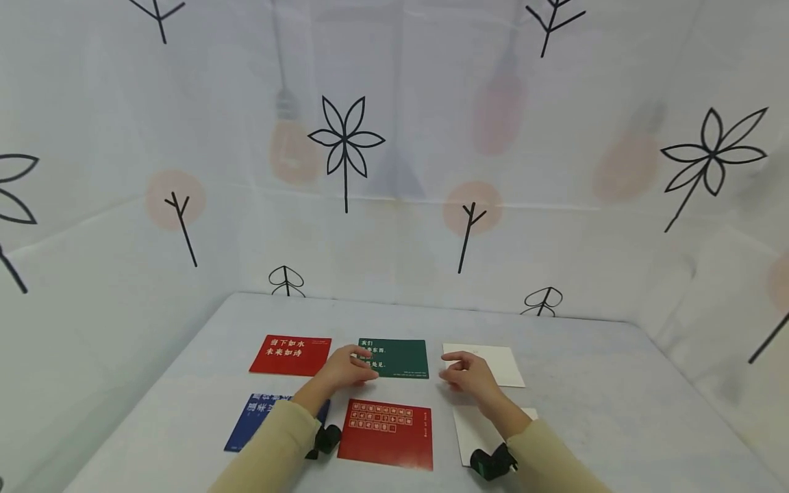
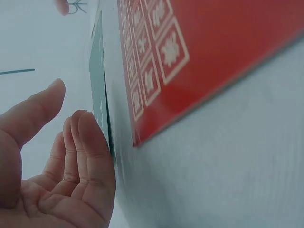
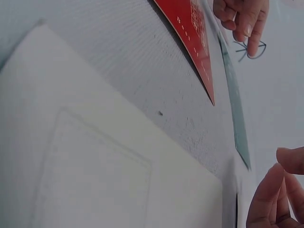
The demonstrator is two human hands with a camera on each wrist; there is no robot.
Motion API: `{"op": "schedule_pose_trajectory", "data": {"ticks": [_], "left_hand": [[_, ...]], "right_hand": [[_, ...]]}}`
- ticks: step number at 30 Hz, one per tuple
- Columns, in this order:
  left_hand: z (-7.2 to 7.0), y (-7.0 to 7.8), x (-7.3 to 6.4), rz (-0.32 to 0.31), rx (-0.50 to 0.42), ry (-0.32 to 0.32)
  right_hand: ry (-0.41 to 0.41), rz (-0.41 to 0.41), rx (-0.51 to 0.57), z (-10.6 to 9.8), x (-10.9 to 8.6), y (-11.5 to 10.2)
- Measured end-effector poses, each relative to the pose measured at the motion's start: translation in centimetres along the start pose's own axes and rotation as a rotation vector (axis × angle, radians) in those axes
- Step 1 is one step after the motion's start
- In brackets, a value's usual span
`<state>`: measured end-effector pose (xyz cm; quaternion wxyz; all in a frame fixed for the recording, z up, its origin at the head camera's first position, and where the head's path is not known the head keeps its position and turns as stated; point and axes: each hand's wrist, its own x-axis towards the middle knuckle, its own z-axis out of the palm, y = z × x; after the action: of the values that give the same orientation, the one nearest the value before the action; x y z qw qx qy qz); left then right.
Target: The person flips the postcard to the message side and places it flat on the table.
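My left hand (image 1: 341, 370) hovers at the left end of a green card (image 1: 401, 359) with pale Chinese writing. In the left wrist view, the thumb stands apart from the bent fingers (image 2: 97, 161), with nothing between them. My right hand (image 1: 473, 378) is over the left part of a cream card (image 1: 502, 366) in the back row. Its thumb and index fingertips come close together in the right wrist view, and no object shows in that hand (image 3: 280, 204). Between the forearms lies a red card (image 1: 386, 438) with boxed characters. Whether either hand touches a card, I cannot tell.
Another red card (image 1: 290, 363) lies back left. A blue card (image 1: 249, 418) is partly under the left sleeve (image 1: 277, 438). A second cream card (image 1: 471, 431) sits beneath the right forearm. The white table (image 1: 592, 404) meets a patterned cloth backdrop (image 1: 394, 246) behind.
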<state>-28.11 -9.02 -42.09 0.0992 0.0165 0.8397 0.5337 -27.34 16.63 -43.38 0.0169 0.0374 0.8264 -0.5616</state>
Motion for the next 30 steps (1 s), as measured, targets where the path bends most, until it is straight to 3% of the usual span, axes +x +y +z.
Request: {"op": "schedule_pose_trajectory", "data": {"ticks": [15, 30], "left_hand": [[-1.5, -0.6, 1.1, -0.094, 0.071, 0.069], [-2.3, -0.7, 3.3, -0.159, 0.175, 0.050]], "right_hand": [[0.009, -0.001, 0.034, 1.1, 1.2, 0.0], [-0.013, 0.003, 0.022, 2.0, 2.1, -0.6]]}}
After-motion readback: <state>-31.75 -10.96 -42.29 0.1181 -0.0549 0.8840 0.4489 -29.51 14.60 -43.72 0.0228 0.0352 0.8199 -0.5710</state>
